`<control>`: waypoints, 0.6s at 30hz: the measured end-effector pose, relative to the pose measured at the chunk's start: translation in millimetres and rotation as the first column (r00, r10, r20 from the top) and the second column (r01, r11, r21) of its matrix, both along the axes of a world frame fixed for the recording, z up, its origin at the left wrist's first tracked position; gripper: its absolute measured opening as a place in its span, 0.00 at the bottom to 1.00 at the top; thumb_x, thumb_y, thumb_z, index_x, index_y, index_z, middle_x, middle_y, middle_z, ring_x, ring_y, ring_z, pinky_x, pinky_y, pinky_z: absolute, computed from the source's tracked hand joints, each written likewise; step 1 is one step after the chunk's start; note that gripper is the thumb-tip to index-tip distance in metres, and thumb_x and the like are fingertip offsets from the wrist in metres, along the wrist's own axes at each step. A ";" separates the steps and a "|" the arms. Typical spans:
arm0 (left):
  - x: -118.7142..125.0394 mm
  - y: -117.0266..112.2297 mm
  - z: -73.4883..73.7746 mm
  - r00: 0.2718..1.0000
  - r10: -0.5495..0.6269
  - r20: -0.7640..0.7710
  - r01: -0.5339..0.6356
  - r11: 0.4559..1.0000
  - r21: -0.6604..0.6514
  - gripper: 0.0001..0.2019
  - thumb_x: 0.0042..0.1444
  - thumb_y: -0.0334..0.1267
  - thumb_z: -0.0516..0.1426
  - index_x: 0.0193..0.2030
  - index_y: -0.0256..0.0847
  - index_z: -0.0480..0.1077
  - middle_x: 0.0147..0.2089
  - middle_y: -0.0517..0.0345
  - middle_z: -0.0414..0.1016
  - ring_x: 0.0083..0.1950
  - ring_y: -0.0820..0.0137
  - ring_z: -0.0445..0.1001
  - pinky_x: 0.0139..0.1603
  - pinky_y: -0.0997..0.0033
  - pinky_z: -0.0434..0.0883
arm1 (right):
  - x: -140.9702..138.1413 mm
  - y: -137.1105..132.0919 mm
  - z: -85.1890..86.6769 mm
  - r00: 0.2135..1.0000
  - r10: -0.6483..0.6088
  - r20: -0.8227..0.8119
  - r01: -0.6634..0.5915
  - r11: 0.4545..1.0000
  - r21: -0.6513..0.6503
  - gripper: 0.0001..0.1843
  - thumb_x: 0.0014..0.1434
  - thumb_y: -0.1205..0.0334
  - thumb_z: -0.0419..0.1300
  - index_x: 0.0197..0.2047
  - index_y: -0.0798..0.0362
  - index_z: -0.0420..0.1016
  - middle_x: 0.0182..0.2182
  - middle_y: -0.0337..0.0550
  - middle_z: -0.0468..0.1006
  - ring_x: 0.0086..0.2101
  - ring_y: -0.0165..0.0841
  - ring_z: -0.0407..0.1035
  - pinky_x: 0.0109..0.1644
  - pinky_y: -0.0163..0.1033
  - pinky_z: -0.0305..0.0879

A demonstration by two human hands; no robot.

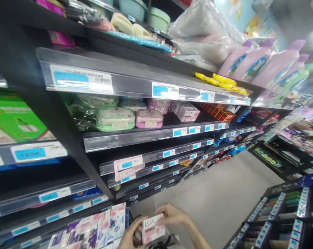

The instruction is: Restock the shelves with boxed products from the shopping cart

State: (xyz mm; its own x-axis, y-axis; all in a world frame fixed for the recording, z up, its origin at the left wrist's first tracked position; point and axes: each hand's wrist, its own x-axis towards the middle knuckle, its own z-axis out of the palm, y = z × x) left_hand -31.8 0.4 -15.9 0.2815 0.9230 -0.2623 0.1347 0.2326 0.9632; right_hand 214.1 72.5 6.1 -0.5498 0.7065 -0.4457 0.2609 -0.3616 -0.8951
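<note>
A white and pink LUX soap box [153,229] is held low in the head view, between my two hands. My left hand [132,233] curls round its left side. The fingers of my right hand [169,214] close on its upper right corner. Similar LUX soap boxes [189,114] stand in a row on the shelf ahead, to the right of a pink soap dish [149,118] and a green soap dish [115,119]. Left of my hands lie several pink, white and purple boxes [94,226].
A shelf edge [135,136] with price tags runs across in front of me, with more shelves below it. Lilac bottles [257,65] and yellow packets [221,81] sit on the upper shelf. Grey floor [211,186] stretches to the right, beside another rack [278,214].
</note>
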 end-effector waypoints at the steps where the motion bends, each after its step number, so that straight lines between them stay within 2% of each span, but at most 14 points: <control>1: 5.0 1.9 -4.5 0.998 0.046 0.032 -0.047 0.999 0.008 0.36 0.45 0.39 0.66 0.65 0.44 0.69 0.58 0.46 0.78 0.45 0.62 0.80 0.34 0.72 0.78 | 8.2 3.9 9.7 1.000 -0.013 0.007 0.012 0.999 0.051 0.30 0.39 0.44 0.79 0.41 0.52 0.83 0.31 0.38 0.79 0.30 0.31 0.69 0.35 0.36 0.65; 2: 10.1 3.9 -8.7 0.993 0.108 0.056 -0.109 0.994 0.015 0.35 0.49 0.44 0.66 0.65 0.44 0.68 0.60 0.46 0.77 0.46 0.62 0.80 0.35 0.71 0.78 | 16.7 9.4 22.8 0.999 -0.037 0.026 0.033 0.992 0.126 0.29 0.39 0.46 0.80 0.41 0.52 0.83 0.32 0.39 0.80 0.31 0.32 0.70 0.35 0.36 0.66; 4: 18.8 8.0 -15.4 0.973 0.223 0.062 -0.225 0.974 0.031 0.32 0.56 0.56 0.61 0.65 0.45 0.68 0.61 0.45 0.77 0.45 0.62 0.81 0.36 0.69 0.79 | 35.1 24.9 59.8 0.991 -0.119 0.066 0.093 0.948 0.304 0.27 0.41 0.49 0.80 0.42 0.53 0.83 0.35 0.42 0.81 0.34 0.35 0.73 0.37 0.37 0.69; 6: 22.8 12.3 -20.0 0.974 0.227 -0.007 -0.226 0.972 0.060 0.31 0.60 0.63 0.55 0.61 0.46 0.72 0.58 0.46 0.79 0.44 0.61 0.81 0.37 0.68 0.79 | 55.1 46.0 107.7 0.967 -0.253 0.044 0.202 0.855 0.478 0.25 0.46 0.49 0.78 0.45 0.53 0.84 0.39 0.45 0.83 0.38 0.38 0.75 0.40 0.40 0.73; 8: 20.3 16.3 -23.4 0.988 0.114 -0.108 -0.103 0.990 0.096 0.29 0.61 0.64 0.52 0.58 0.48 0.75 0.53 0.47 0.82 0.45 0.58 0.82 0.40 0.64 0.81 | 75.4 71.3 159.8 0.913 -0.399 -0.085 0.365 0.707 0.606 0.23 0.48 0.52 0.77 0.46 0.51 0.83 0.41 0.46 0.83 0.40 0.40 0.77 0.44 0.43 0.77; 10: 12.7 19.1 -26.0 0.976 -0.034 -0.215 0.063 0.990 0.129 0.26 0.62 0.60 0.51 0.57 0.50 0.77 0.52 0.48 0.83 0.49 0.55 0.82 0.48 0.59 0.81 | 93.3 99.5 209.2 0.837 -0.499 -0.227 0.488 0.492 0.721 0.25 0.45 0.54 0.79 0.46 0.49 0.82 0.42 0.47 0.83 0.42 0.41 0.78 0.48 0.46 0.79; 12: 3.4 19.6 -27.7 0.926 -0.172 -0.336 0.225 0.966 0.127 0.24 0.62 0.54 0.51 0.58 0.51 0.77 0.56 0.48 0.82 0.55 0.54 0.81 0.60 0.57 0.77 | 107.1 129.1 251.2 0.789 -0.519 -0.328 0.524 0.290 0.801 0.26 0.46 0.52 0.78 0.47 0.49 0.81 0.44 0.47 0.83 0.45 0.42 0.78 0.52 0.47 0.79; 14: -4.5 17.6 -28.8 0.844 -0.275 -0.460 0.349 0.934 0.081 0.25 0.62 0.49 0.50 0.61 0.50 0.76 0.61 0.47 0.79 0.62 0.55 0.78 0.67 0.58 0.72 | 116.4 158.4 283.3 0.776 -0.502 -0.383 0.510 0.142 0.848 0.27 0.47 0.50 0.78 0.48 0.50 0.79 0.46 0.47 0.82 0.48 0.41 0.78 0.57 0.48 0.78; 16: -10.0 13.6 -31.4 0.772 -0.343 -0.535 0.414 0.910 0.014 0.26 0.61 0.46 0.49 0.64 0.50 0.75 0.64 0.47 0.77 0.64 0.55 0.77 0.68 0.59 0.71 | 122.2 185.1 305.7 0.794 -0.474 -0.380 0.468 0.079 0.880 0.28 0.48 0.49 0.77 0.49 0.51 0.79 0.47 0.47 0.81 0.49 0.41 0.77 0.59 0.48 0.76; 18: -13.5 8.9 -37.8 0.732 -0.401 -0.551 0.454 0.890 -0.045 0.27 0.59 0.46 0.50 0.64 0.57 0.74 0.62 0.51 0.78 0.63 0.55 0.78 0.66 0.59 0.73 | 126.0 206.9 320.5 0.831 -0.442 -0.338 0.415 0.086 0.906 0.29 0.49 0.48 0.76 0.51 0.52 0.78 0.49 0.48 0.80 0.50 0.40 0.76 0.59 0.48 0.76</control>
